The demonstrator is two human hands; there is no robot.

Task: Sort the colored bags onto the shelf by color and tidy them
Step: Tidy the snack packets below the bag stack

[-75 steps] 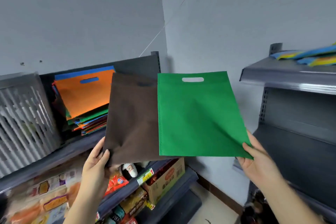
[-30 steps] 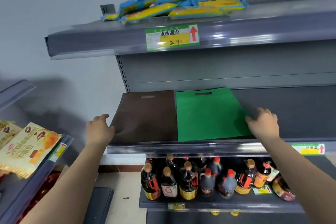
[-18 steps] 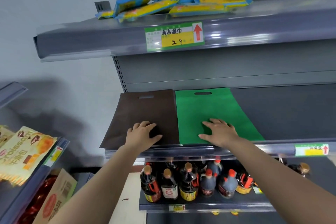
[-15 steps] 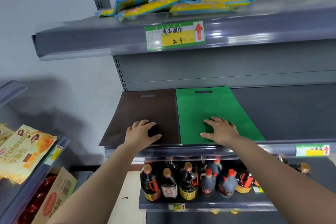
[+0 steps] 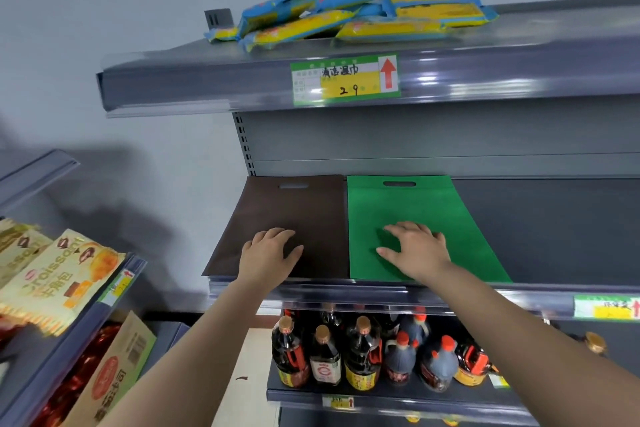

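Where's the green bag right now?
The green bag lies flat on the middle shelf, edge to edge with the brown bag on its left, under the right hand.

This is a small shop. Grey metal shelves (image 5: 554,59) carry price labels (image 5: 344,83) with red arrows on their front edges. Sauce bottles (image 5: 360,354) stand in rows on the lower shelf, blue and yellow packs (image 5: 346,15) lie on top, and croissant snack packets (image 5: 55,281) fill the shelf at the left.
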